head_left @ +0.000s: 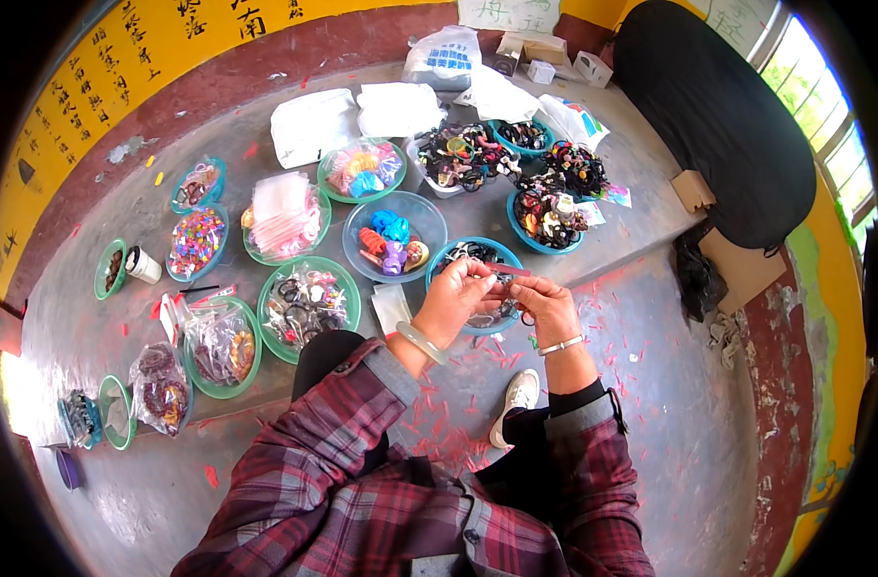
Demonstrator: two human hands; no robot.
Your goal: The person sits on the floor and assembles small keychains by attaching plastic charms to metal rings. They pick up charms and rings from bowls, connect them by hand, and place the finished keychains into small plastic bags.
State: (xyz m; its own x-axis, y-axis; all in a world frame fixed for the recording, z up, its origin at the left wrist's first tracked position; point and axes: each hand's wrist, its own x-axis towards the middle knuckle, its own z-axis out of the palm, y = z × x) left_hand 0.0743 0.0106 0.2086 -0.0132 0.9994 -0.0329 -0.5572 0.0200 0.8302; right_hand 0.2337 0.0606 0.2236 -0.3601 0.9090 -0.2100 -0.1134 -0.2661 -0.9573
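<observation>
In front of me, over a blue basin of black and pale small items, my two hands are close together. A thin red strip stretches between their fingertips. My left hand, a pale bangle at its wrist, is closed with thumb and forefinger pinched at the strip's left end. The fingers of my right hand, below which a bracelet shows, are bent in a pinch at the other end. Something small and dark hangs under the right fingers, too small to name. My palms hide part of the basin.
Around the basin on the grey ledge stand a clear bowl of coloured bundles, a green basin of bagged accessories, a blue basin of hair ties and a white tub. Red strips litter the floor. A black padded case leans right.
</observation>
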